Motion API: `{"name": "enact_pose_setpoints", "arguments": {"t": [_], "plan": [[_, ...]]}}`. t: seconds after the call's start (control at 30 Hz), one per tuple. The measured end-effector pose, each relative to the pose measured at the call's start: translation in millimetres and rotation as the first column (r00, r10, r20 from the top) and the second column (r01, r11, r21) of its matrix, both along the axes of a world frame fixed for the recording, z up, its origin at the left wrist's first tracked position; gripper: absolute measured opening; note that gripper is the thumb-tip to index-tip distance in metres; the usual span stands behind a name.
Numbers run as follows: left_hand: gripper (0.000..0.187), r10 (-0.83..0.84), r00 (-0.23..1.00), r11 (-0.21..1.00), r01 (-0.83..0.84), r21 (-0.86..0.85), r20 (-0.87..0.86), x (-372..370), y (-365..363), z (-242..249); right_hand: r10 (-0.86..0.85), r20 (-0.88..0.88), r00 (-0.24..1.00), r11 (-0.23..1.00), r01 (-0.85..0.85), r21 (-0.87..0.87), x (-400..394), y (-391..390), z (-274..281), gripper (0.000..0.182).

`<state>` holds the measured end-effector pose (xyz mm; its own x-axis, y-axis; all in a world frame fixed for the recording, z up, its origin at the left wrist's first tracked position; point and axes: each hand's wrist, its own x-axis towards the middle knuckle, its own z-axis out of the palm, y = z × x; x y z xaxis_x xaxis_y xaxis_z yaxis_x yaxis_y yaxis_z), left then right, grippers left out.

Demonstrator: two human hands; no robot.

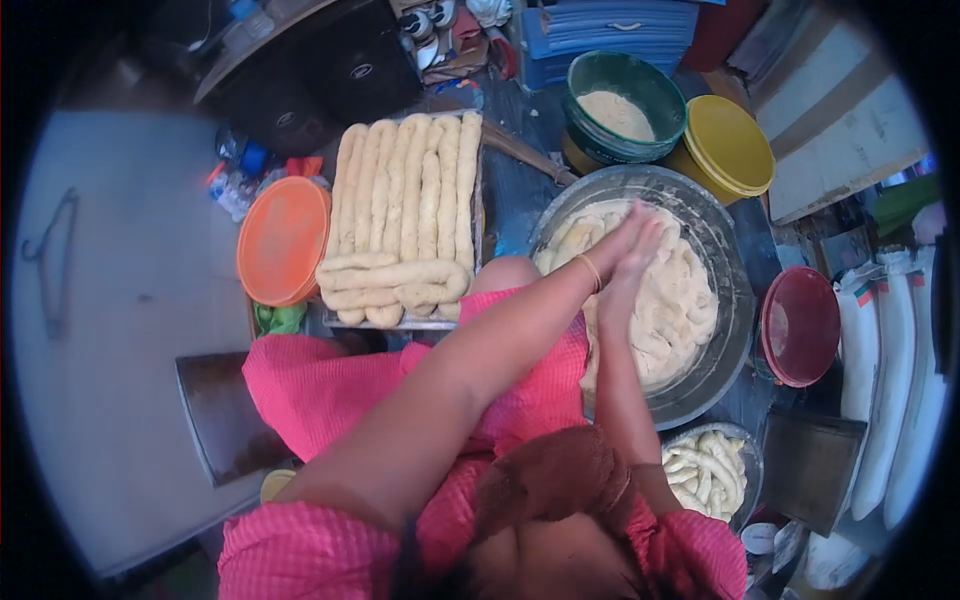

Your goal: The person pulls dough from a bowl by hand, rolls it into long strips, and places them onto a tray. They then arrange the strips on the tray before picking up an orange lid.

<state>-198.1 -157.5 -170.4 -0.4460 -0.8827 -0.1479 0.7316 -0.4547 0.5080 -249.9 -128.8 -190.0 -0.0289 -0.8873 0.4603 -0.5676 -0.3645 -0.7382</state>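
My left hand (624,230), with a thin band at the wrist, reaches over a large grey basin (738,330). My right hand (640,252) lies close against it, and the two seem to touch. The fingers of both look stretched out, though they partly overlap and are small in view. Beneath and around them spreads pale, lumpy dough (672,325) that fills much of the basin. Whether the fingertips press into the dough is hard to see. Nothing separate shows in either hand.
Left of the basin, a tray holds several long dough rolls (405,190). Nearby stand an orange lid (285,240), a green bucket (620,110) with pale powder, a yellow bucket (728,145) and a red bucket (800,325). A bowl of dough strips (705,475) sits below the basin.
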Motion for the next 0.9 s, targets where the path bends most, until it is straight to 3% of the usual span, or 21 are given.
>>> {"name": "enact_pose_setpoints", "arguments": {"t": [0.03,0.1,0.13,0.17,0.2,0.27,0.3,0.33,0.37,0.4,0.43,0.47,0.53,0.57,0.6,0.67,0.73,0.8,0.83,0.87,0.9], "plan": [[0.067,0.009,0.930,0.998,0.014,-0.062,0.368,1,23,32,0.004,0.185,0.983,0.991,-0.028,0.127,-20,-16,-1,0.059],[0.054,-0.140,0.845,0.975,0.208,-0.077,0.516,-7,22,21,-0.109,-0.115,0.987,0.979,0.127,0.160,-51,-32,37,0.057],[0.054,-0.122,0.845,0.979,0.190,-0.079,0.521,-6,23,32,-0.116,0.222,0.968,0.926,0.025,0.376,-50,-22,102,0.059],[0.047,-0.019,0.834,0.985,0.110,-0.131,0.552,-9,23,59,-0.191,0.518,0.834,0.834,-0.140,0.533,-50,-10,151,0.060],[0.040,0.079,0.815,0.983,0.032,-0.180,0.573,-14,25,89,-0.181,0.517,0.837,0.832,-0.149,0.534,-52,-4,151,0.060],[0.036,0.210,0.932,0.941,-0.110,-0.321,0.296,-21,22,153,0.131,0.816,0.563,0.976,-0.217,-0.007,-54,4,148,0.068],[0.036,0.399,0.822,0.858,-0.179,-0.481,0.406,-25,16,178,0.175,0.637,0.751,0.974,-0.226,-0.001,-36,12,167,0.072],[0.036,0.577,0.671,0.745,-0.198,-0.637,0.466,-31,10,205,0.269,0.760,0.592,0.963,-0.141,-0.231,-27,18,129,0.070],[0.038,0.452,0.836,0.828,-0.263,-0.495,0.312,-28,19,252,-0.024,0.476,0.879,0.971,0.133,-0.197,-22,25,97,0.058],[0.035,0.531,0.789,0.802,-0.350,-0.483,0.309,-23,19,290,-0.060,0.081,0.995,0.993,0.067,-0.094,-38,20,41,0.046],[0.033,0.453,0.865,0.838,-0.330,-0.435,0.217,-14,-8,305,-0.139,-0.050,0.989,0.919,0.148,0.365,-49,14,-12,0.035],[0.034,0.372,0.921,0.868,-0.303,-0.393,0.114,-7,-34,318,-0.099,-0.176,0.979,0.920,0.158,0.359,-65,17,-65,0.041],[0.026,0.122,0.987,0.670,-0.162,-0.724,-0.109,40,-15,360,-0.069,-0.293,0.953,0.924,0.172,0.342,-110,28,-97,0.049],[0.025,0.368,0.930,0.684,-0.274,-0.676,-0.006,29,-13,364,0.268,-0.218,0.938,0.803,-0.093,0.589,-135,28,-97,0.067],[0.025,0.585,0.804,0.663,-0.396,-0.635,0.110,17,-13,363,0.560,-0.058,0.827,0.550,-0.318,0.772,-147,27,-94,0.085],[0.023,0.509,0.851,0.664,-0.290,-0.690,0.132,2,-34,329,0.460,0.339,0.820,0.463,-0.548,0.697,-138,1,5,0.100],[0.022,0.539,0.807,0.743,-0.321,-0.588,0.241,-24,-29,299,0.561,0.294,0.774,0.777,-0.614,0.137,-111,-12,118,0.088],[0.028,0.537,0.790,0.780,-0.331,-0.531,0.296,-55,-29,285,0.324,0.506,0.799,0.940,-0.334,-0.073,-73,3,215,0.081],[0.033,0.706,0.593,0.661,-0.358,-0.660,0.386,-71,-32,281,0.317,0.506,0.802,0.942,-0.327,-0.071,-62,2,216,0.081],[0.038,0.836,0.354,0.532,-0.332,-0.779,0.421,-80,-32,279,0.147,0.400,0.905,0.971,-0.056,-0.232,-53,2,215,0.066],[0.035,0.867,0.305,0.481,-0.308,-0.821,0.394,-77,-29,290,-0.058,0.319,0.946,0.893,0.192,-0.407,-51,1,211,0.052]]}}
